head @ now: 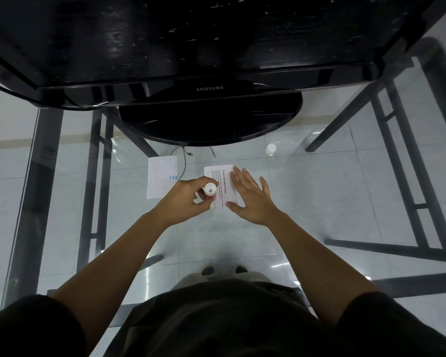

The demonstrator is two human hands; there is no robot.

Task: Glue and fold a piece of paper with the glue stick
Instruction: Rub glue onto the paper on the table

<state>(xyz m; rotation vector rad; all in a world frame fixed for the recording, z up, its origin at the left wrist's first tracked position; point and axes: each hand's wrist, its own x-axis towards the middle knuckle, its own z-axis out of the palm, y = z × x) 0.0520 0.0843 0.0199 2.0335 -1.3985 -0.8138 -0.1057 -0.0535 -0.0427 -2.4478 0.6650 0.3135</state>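
Note:
A small printed sheet of paper (pixel 220 180) lies on the glass table in front of me. My right hand (pixel 250 197) rests flat on its right edge, fingers spread. My left hand (pixel 183 198) grips a white and red glue stick (pixel 209 191) upright over the paper's left edge, its round base turned toward me. The stick's lower tip is hidden behind my fingers. A white cap (pixel 271 149) stands on the glass to the far right of the paper.
A second printed sheet (pixel 161 180) lies left of the first. A black Samsung monitor (pixel 209 88) on a round stand (pixel 209 122) fills the far side. Thin cables (pixel 184 161) trail from it. The table's dark metal legs and the tiled floor show through the glass.

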